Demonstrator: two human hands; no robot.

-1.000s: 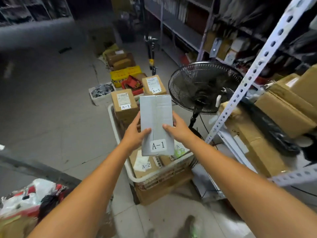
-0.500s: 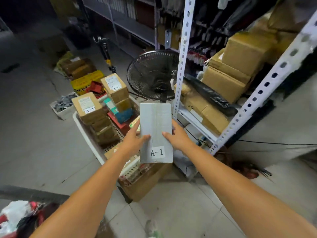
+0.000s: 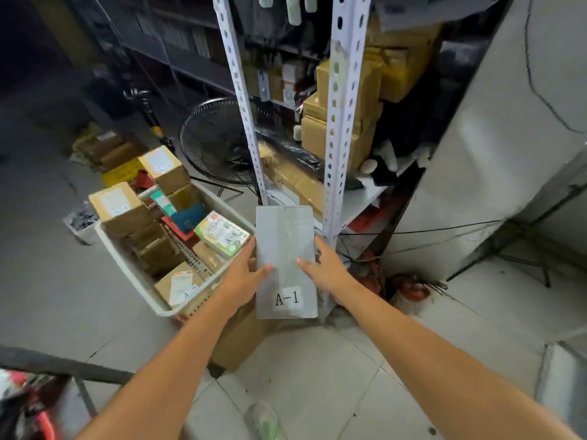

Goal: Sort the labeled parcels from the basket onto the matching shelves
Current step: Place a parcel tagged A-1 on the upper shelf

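I hold a flat grey parcel (image 3: 284, 246) labelled A-1 in front of me with both hands. My left hand (image 3: 243, 276) grips its left edge, thumb on top. My right hand (image 3: 327, 269) grips its right edge the same way. The parcel hangs above the floor, just in front of the white metal shelf unit (image 3: 341, 100). The white basket (image 3: 127, 268) sits on the floor to the left, filled with several labelled cardboard boxes (image 3: 119, 206) and a green-and-white packet (image 3: 222, 233). A box marked A-2 (image 3: 179, 285) lies at the basket's near end.
The shelf's low level holds cardboard boxes (image 3: 317, 134) and a black wrapped bundle (image 3: 295, 157). A black floor fan (image 3: 212, 144) stands behind the basket. A grey cabinet (image 3: 508, 138) stands right. Cables and red items (image 3: 409, 290) lie beneath the shelf. A brown box (image 3: 241, 341) supports the basket.
My view has swung to the right, so the basket now lies further left and the shelf uprights stand straight ahead. Both hands keep the same hold on the A-1 parcel.
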